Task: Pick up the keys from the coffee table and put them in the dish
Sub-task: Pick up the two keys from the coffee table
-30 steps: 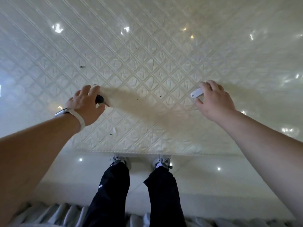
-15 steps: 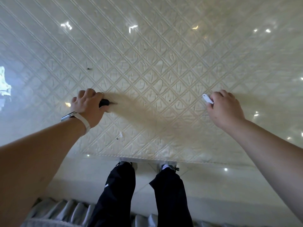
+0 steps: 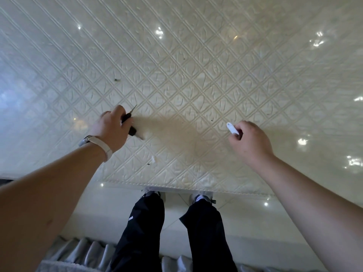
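Note:
My left hand (image 3: 113, 130) is closed around black-headed keys (image 3: 128, 122); a thin metal blade pokes out past the fingers and a second black head shows below the thumb. My right hand (image 3: 250, 141) pinches a small white key fob (image 3: 232, 129), which sticks out up and to the left of the fingers. Both hands hover just above the cream coffee table (image 3: 196, 75), whose top has an embossed diamond pattern under gloss. No dish is in view.
The table's near edge (image 3: 176, 186) runs across in front of my legs (image 3: 145, 228) in black trousers. A small white scrap (image 3: 152, 159) and dark specks lie on the tabletop. Glossy floor lies below, and grey ribbed upholstery (image 3: 88, 252) fills the bottom edge.
Both hands have lifted slightly off the table with what they hold. The left hand has turned, so the key blade now points up and right. The view has shifted back a little.

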